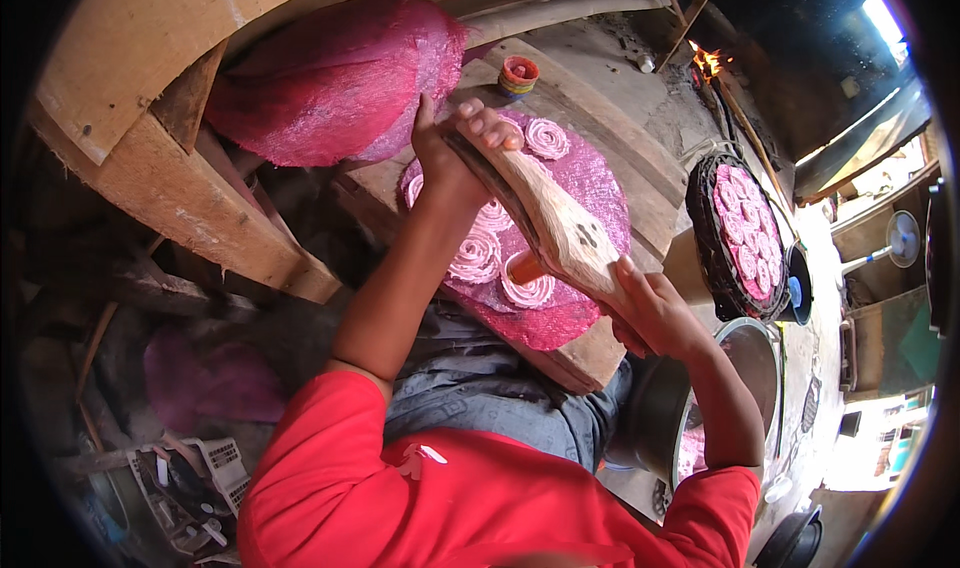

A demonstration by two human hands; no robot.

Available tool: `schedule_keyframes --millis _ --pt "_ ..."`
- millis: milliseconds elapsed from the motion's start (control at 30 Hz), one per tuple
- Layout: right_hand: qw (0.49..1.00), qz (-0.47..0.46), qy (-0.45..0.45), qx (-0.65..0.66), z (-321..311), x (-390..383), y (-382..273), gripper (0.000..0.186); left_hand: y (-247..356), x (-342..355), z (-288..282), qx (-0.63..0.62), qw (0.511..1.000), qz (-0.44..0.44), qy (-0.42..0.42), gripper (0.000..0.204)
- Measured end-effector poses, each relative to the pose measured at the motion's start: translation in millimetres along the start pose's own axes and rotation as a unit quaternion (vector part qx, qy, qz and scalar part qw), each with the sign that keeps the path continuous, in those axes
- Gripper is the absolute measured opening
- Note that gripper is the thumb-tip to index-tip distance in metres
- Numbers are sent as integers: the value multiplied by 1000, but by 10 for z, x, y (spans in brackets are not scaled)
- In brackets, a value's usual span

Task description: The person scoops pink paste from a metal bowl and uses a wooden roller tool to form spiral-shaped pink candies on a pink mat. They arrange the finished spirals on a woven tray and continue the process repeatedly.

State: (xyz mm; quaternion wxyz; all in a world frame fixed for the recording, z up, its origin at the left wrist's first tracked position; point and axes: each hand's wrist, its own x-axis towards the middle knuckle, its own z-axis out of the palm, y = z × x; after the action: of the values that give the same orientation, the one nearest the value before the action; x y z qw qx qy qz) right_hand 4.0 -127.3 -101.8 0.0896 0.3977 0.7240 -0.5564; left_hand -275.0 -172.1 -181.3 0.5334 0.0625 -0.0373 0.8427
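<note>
My left hand [450, 148] is closed around the upper end of a long pale wooden press [550, 208] with small dark holes, and my right hand [655, 308] grips its lower end. An orange tube [527, 268] shows beneath the press, over a pink swirled rosette [475, 258]. Several such rosettes lie on a round, textured pink sheet [590, 178], which rests on a wooden board [600, 363] above my lap; part of the sheet is hidden by my arms and the press.
Folded pink sheets [300, 88] lie upper left beside plywood [190, 198]. A striped cup [518, 86] stands behind. At right are a dark round tray [705, 208] of rosettes, a small fire [708, 63], a large metal pot [670, 408] and a black bucket [798, 293].
</note>
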Motion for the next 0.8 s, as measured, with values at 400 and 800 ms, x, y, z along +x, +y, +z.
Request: schedule_keyframes --millis 400,800 --pt "858 -187 -249 409 480 827 919 71 62 -83 -345 -76 995 -26 -67 50" --pt "887 -344 181 -248 787 859 855 42 329 -379 125 -48 974 12 -223 39"
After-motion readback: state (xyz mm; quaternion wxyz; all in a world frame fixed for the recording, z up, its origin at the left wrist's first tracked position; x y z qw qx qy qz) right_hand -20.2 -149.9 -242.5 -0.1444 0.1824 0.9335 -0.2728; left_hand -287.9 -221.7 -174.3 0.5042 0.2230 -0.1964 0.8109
